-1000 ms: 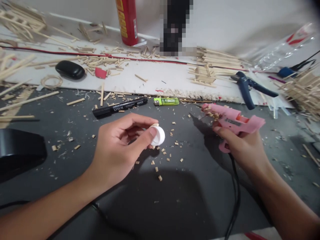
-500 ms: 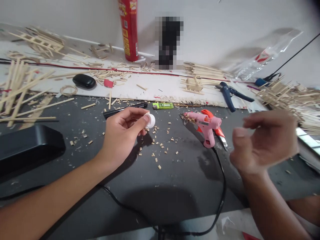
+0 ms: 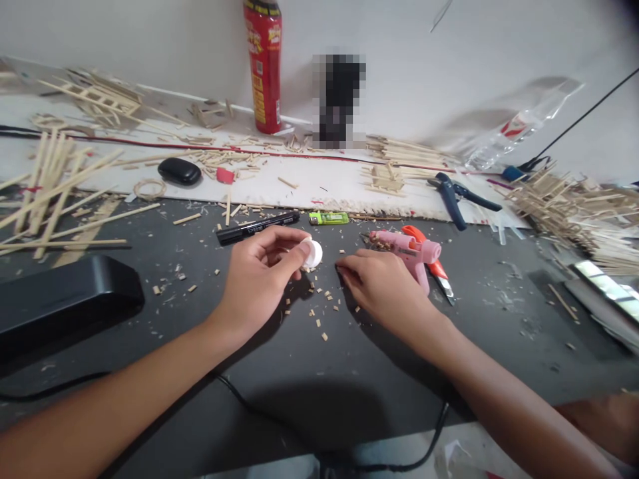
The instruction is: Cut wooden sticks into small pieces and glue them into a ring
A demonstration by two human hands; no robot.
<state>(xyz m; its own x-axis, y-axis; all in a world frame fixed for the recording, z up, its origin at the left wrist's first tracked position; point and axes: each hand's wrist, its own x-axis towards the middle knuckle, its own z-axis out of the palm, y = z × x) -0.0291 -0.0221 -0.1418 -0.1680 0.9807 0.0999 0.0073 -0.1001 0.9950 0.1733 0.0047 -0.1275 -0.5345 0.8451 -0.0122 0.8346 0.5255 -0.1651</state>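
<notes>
The left hand (image 3: 259,279) reaches in from the lower left with the forearm slanting up across the dark worktop (image 3: 499,313), wrist slightly bent. Its thumb and fingers are pinched on a small white round cap (image 3: 313,253), held just above the worktop near the scattered wood bits (image 3: 319,313). The cap looks like a shallow disc, plain white, with a tiny pale wooden piece seemingly stuck at its top edge.

The right hand (image 3: 382,286) comes in from the lower right, palm down, fingers stretched toward the cap and resting low over the worktop; it grips nothing, its fingers loosely together. Just behind it lies a pink glue gun (image 3: 409,249) on its side, beside an orange-handled cutter (image 3: 432,266). A black marker (image 3: 257,227) and a green lighter (image 3: 328,217) lie farther back.
</notes>
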